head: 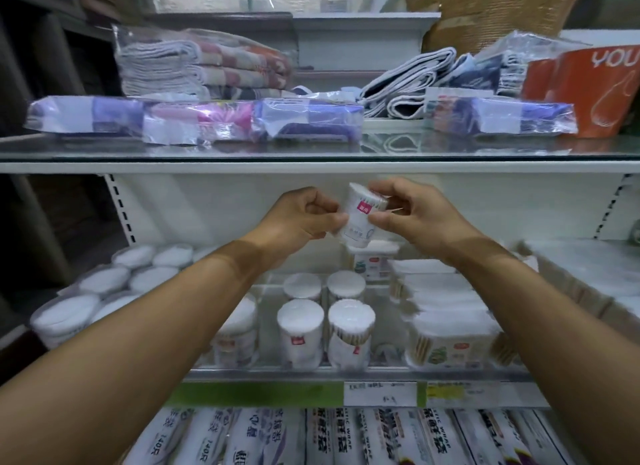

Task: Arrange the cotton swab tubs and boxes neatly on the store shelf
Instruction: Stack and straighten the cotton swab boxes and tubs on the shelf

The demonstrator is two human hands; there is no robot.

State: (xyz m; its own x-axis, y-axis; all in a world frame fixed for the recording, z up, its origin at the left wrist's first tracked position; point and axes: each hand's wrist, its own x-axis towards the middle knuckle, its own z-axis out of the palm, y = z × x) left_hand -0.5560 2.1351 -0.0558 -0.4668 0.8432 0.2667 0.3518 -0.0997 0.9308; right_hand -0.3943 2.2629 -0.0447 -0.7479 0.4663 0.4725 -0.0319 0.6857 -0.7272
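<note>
One cotton swab tub [356, 218] is up in the air between both my hands, tilted, in front of the white back wall of the shelf and above the stock. My left hand [298, 218] pinches its left side with curled fingers, my right hand [412, 211] grips the right side, and one loose swab [396, 210] pokes out by my right fingers. The tub has a small pink-red tag with white characters I can't make out.

Four round tubs [300, 333] stand in a two-by-two block right below, white tops up, the front two with the same little red tag. One more tub [237, 329] sits just left of them, half hidden by my left forearm. Right of the block, rectangular swab boxes [446, 340] run in a row toward the back; I count roughly four, it gets blurry. Left side has wrapped packs of round white pads [104, 281].

Two price labels [380, 393] are on the shelf edge, writing too blurry. Below, rolls read "140R" [207, 440] and "PLASTIC WRAP" [436, 437]. Up top, an orange box [588, 94] says "YOU".
</note>
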